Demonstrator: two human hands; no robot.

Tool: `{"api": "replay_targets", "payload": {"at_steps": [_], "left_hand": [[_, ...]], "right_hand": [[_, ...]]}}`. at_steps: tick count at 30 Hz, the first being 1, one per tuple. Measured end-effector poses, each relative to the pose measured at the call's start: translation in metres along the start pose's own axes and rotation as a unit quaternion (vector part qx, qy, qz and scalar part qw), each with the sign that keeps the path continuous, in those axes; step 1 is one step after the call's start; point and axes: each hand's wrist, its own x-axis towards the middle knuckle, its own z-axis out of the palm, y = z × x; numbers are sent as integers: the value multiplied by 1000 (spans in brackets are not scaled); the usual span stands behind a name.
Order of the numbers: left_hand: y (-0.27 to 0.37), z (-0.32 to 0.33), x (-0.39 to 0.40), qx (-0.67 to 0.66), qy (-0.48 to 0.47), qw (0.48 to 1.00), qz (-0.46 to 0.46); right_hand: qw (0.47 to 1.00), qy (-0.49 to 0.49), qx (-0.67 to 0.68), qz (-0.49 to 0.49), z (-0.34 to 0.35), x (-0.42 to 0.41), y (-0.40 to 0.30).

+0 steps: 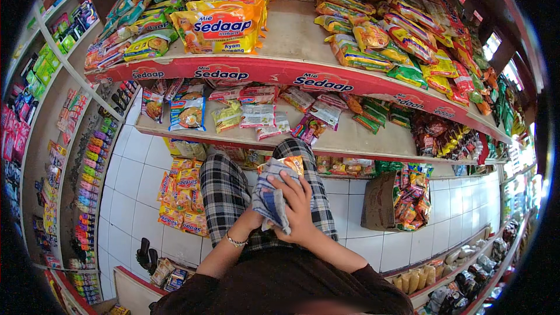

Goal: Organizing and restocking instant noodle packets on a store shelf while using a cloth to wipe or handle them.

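Above my lap, my right hand (pixel 294 210) presses a blue and white striped cloth (pixel 272 194) against an instant noodle packet (pixel 294 164), whose orange end sticks out at the top. My left hand (pixel 253 219) is beneath the cloth at its left side, its fingers mostly hidden, so its exact hold is unclear. In front, a row of yellow-orange Mie Sedaap packets (pixel 223 28) stands upright on the upper shelf (pixel 288 30). The lower shelf (pixel 350 138) bears loose noodle packets (pixel 258 116), some lying flat.
Orange noodle packets (pixel 183 197) lie on the white tiled floor (pixel 135 183) left of my knees. A cardboard box (pixel 378 203) full of packets stands at the right. Black sandals (pixel 146 257) are at lower left. Stocked shelves (pixel 61 140) line the left side; another shelf (pixel 433 288) is lower right.
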Motion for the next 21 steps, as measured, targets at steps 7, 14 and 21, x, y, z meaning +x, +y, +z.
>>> {"api": "replay_targets", "payload": {"at_steps": [7, 14, 21], "left_hand": [[6, 10, 6, 39, -13, 997, 58], [16, -7, 6, -378, -18, 924, -61], [0, 0, 7, -242, 16, 970, 17]], "right_hand": [[989, 92, 62, 95, -5, 23, 11], [1000, 0, 7, -15, 17, -25, 3], [996, 75, -1, 41, 14, 4, 24]]}}
